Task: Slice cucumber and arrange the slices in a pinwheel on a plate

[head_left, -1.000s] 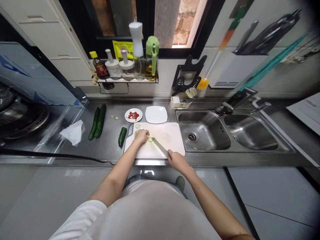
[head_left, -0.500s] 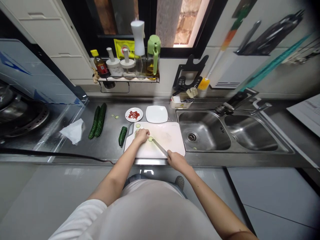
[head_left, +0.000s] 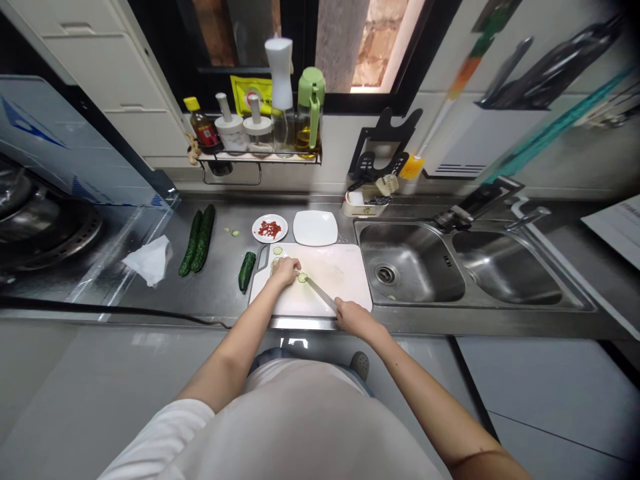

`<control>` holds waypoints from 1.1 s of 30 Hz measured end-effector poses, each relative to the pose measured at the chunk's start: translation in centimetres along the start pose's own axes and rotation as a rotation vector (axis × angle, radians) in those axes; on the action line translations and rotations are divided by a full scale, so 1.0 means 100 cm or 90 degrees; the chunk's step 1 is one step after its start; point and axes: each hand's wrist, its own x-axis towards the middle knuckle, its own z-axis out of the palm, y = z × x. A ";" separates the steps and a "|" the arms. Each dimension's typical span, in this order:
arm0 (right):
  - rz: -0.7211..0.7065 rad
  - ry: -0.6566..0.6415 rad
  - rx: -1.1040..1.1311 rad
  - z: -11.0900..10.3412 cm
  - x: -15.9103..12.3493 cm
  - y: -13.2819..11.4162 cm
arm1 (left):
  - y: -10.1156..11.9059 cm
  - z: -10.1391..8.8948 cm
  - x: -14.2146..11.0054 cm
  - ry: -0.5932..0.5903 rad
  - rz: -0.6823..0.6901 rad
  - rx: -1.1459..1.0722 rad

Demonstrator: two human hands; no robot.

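My left hand is curled over a piece of cucumber on the white cutting board, holding it down; most of the piece is hidden under my fingers. My right hand grips the handle of a knife at the board's near edge. The blade points up-left, its tip at a pale green cucumber slice beside my left fingers. Another slice lies near the board's far left corner.
A cucumber half lies left of the board, two whole cucumbers and a crumpled tissue further left. A small dish of chopped red chilli and an empty white plate sit behind the board. A double sink is to the right, a stove far left.
Both hands stay in place on the board. The knife blade has tilted from flatter to edge-on beside the slice. The view has shifted slightly.
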 end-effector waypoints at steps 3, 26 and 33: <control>-0.001 -0.006 -0.004 -0.002 0.003 0.000 | 0.000 0.000 0.000 0.001 0.003 -0.001; -0.015 -0.028 -0.016 -0.013 0.010 -0.007 | -0.002 0.001 0.001 -0.001 -0.006 -0.020; -0.014 -0.024 -0.014 -0.015 0.012 -0.011 | -0.002 0.001 0.001 0.002 -0.008 -0.018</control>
